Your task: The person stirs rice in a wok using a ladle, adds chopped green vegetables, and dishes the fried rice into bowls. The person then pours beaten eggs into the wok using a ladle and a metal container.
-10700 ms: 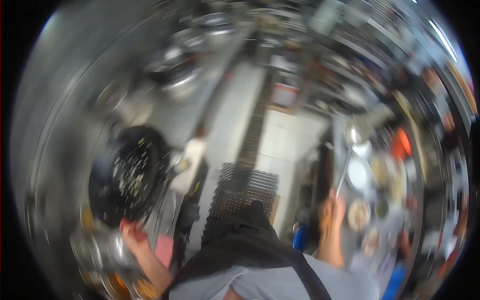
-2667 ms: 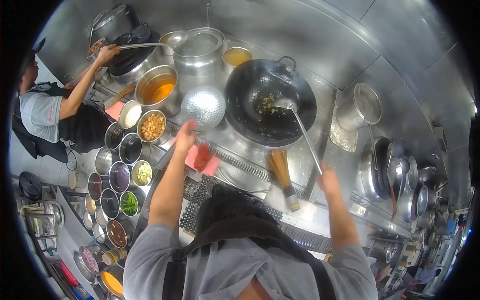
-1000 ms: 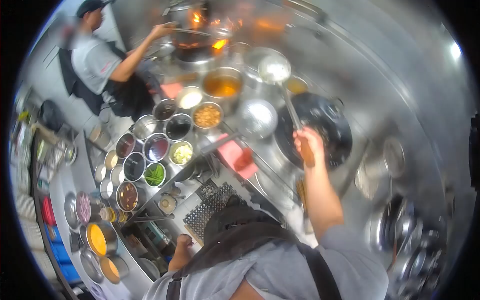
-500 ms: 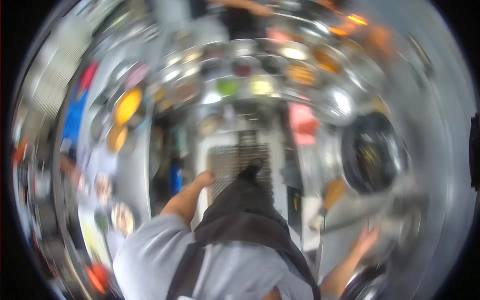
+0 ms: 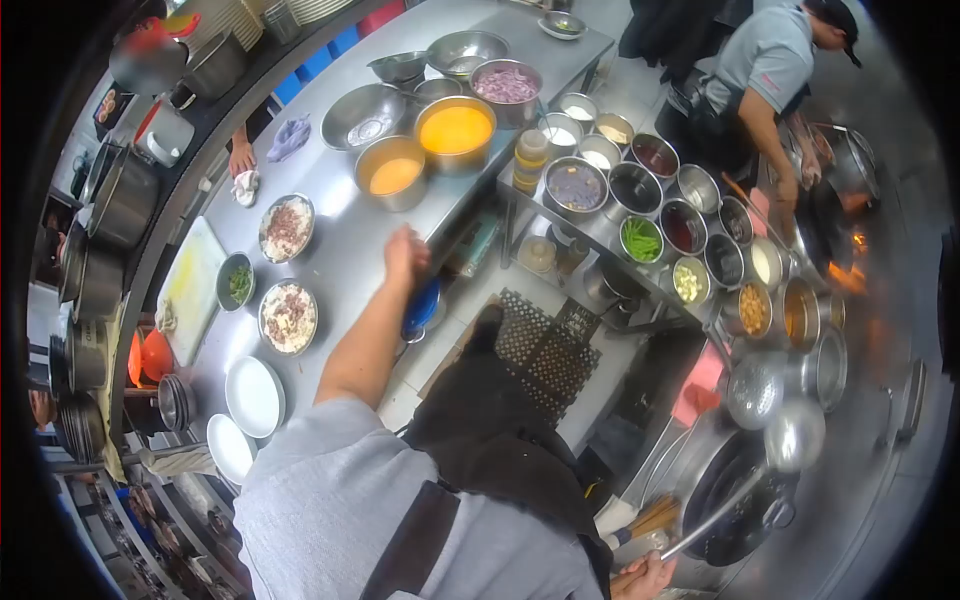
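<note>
My left hand (image 5: 403,257) is over the edge of the steel worktop, near the pot of pale orange liquid (image 5: 391,174); its fingers look loosely apart and nothing shows in them. At the bottom right, my right hand (image 5: 643,577) is closed round the handle of a ladle (image 5: 795,436). The ladle's bowl is over the far rim of the black wok (image 5: 728,500). Beside the wok lie a perforated strainer (image 5: 754,392) and a bamboo brush (image 5: 655,516).
Two bowls of rice-like food (image 5: 288,317), white plates (image 5: 255,397) and a cutting board (image 5: 193,290) stand on the worktop. Several seasoning pots (image 5: 683,226) fill the side stand. A co-worker (image 5: 765,60) works at a flaming wok; another person's hand (image 5: 242,157) holds a cloth.
The view has swung left towards the worktop. My left hand has moved from beside my body to the worktop edge. My right hand still holds the ladle, now low at the right.
</note>
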